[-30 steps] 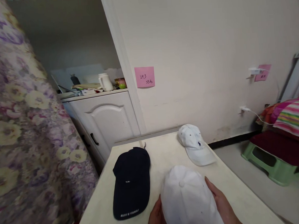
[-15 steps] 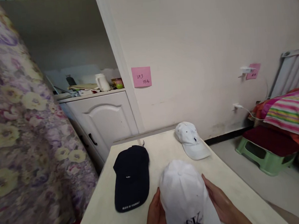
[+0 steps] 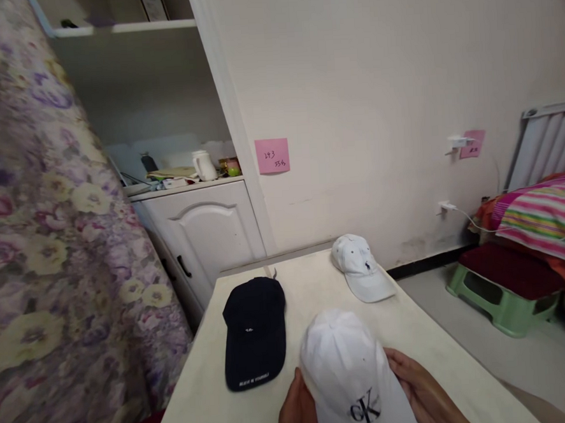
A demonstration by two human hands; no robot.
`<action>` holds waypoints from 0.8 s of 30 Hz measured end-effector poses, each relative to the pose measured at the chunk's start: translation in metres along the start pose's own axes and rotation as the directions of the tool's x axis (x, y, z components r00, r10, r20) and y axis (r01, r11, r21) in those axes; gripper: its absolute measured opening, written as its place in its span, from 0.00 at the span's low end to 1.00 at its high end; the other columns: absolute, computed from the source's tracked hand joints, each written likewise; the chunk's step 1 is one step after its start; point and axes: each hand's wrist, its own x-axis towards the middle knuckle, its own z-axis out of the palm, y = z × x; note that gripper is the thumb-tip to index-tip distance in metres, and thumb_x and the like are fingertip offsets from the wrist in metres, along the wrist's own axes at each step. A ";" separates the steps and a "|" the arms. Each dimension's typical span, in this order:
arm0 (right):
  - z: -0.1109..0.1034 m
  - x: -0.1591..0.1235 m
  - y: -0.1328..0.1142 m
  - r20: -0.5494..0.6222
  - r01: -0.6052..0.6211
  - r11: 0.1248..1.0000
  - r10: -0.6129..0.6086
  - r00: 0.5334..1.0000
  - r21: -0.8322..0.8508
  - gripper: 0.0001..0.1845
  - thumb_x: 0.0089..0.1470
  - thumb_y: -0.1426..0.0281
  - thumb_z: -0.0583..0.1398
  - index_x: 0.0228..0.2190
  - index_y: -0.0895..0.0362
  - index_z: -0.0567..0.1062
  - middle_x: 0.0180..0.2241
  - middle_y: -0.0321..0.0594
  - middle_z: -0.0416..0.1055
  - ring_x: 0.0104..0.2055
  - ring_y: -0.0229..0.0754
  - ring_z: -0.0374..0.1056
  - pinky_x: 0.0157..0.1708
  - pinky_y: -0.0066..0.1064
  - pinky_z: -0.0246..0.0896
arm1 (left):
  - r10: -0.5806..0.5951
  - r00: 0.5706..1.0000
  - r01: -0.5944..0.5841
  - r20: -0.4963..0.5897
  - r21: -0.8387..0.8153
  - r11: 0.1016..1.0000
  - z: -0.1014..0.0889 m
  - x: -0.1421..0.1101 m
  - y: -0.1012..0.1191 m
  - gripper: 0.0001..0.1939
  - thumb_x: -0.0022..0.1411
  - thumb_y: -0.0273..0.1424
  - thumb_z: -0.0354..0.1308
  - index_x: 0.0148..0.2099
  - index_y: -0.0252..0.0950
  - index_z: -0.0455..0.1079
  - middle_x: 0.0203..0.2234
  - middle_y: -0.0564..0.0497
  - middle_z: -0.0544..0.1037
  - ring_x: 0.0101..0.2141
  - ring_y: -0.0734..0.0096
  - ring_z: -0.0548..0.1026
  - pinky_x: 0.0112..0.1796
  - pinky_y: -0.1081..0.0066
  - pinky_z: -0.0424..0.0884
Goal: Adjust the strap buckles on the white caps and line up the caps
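Note:
A white cap with a black logo (image 3: 350,376) sits between my two hands at the near edge of the cream table (image 3: 311,293). My left hand (image 3: 297,415) grips its left side and my right hand (image 3: 418,394) wraps its right side. A dark navy cap (image 3: 255,331) lies flat to the left of it. A second white cap with a small dark emblem (image 3: 360,267) rests at the far right of the table, out of reach of both hands.
A floral curtain (image 3: 40,252) hangs close on the left. Behind the table stand a white cabinet (image 3: 202,229) with a jug and clutter on top, and a wall with a pink note (image 3: 272,155). A green stool (image 3: 502,294) and striped bedding (image 3: 545,214) are at the right.
The white cap in my hands has tipped so its black logo faces me. The view has lifted slightly, now showing an upper shelf.

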 end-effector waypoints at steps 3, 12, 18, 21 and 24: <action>0.001 0.000 0.000 0.005 0.000 1.000 0.000 1.000 -0.016 0.17 0.55 0.66 0.68 0.46 0.58 0.81 0.39 0.46 0.84 0.46 0.51 0.77 0.45 0.36 0.67 | -0.110 0.994 0.111 0.018 -0.092 0.990 0.004 0.000 -0.007 0.14 0.58 0.30 0.63 0.47 0.34 0.79 0.48 0.40 0.84 0.62 0.47 0.67 0.62 0.54 0.62; 0.007 0.000 0.000 -0.020 0.029 0.994 -0.031 0.999 -0.101 0.23 0.48 0.61 0.71 0.45 0.58 0.81 0.41 0.48 0.83 0.46 0.54 0.77 0.48 0.40 0.68 | -0.098 0.994 0.088 -0.055 -0.156 0.984 0.002 0.009 -0.017 0.06 0.58 0.21 0.60 0.33 0.32 0.79 0.33 0.41 0.86 0.55 0.51 0.77 0.60 0.60 0.66; 0.006 -0.007 0.000 -0.092 0.051 0.986 -0.067 0.994 -0.162 0.24 0.45 0.56 0.72 0.41 0.57 0.82 0.43 0.49 0.83 0.51 0.55 0.75 0.55 0.41 0.64 | -0.060 0.997 0.052 -0.055 -0.141 0.989 0.002 0.008 -0.019 0.04 0.55 0.21 0.62 0.33 0.31 0.78 0.33 0.41 0.86 0.54 0.48 0.77 0.59 0.57 0.67; -0.007 -0.019 0.005 -0.187 0.042 0.976 -0.083 0.979 -0.215 0.26 0.36 0.55 0.75 0.37 0.55 0.84 0.40 0.48 0.84 0.50 0.59 0.75 0.57 0.48 0.63 | -0.060 0.996 0.051 -0.062 -0.136 0.989 0.002 0.007 -0.019 0.04 0.57 0.22 0.61 0.34 0.32 0.78 0.33 0.40 0.86 0.54 0.48 0.77 0.57 0.57 0.69; -0.031 -0.043 0.006 -0.263 0.051 0.950 -0.137 0.955 -0.308 0.23 0.34 0.53 0.75 0.34 0.52 0.84 0.40 0.49 0.84 0.51 0.62 0.75 0.57 0.49 0.64 | -0.058 0.994 0.045 -0.091 -0.136 0.990 0.001 0.007 -0.020 0.06 0.57 0.22 0.62 0.38 0.32 0.77 0.35 0.41 0.86 0.56 0.51 0.75 0.59 0.59 0.67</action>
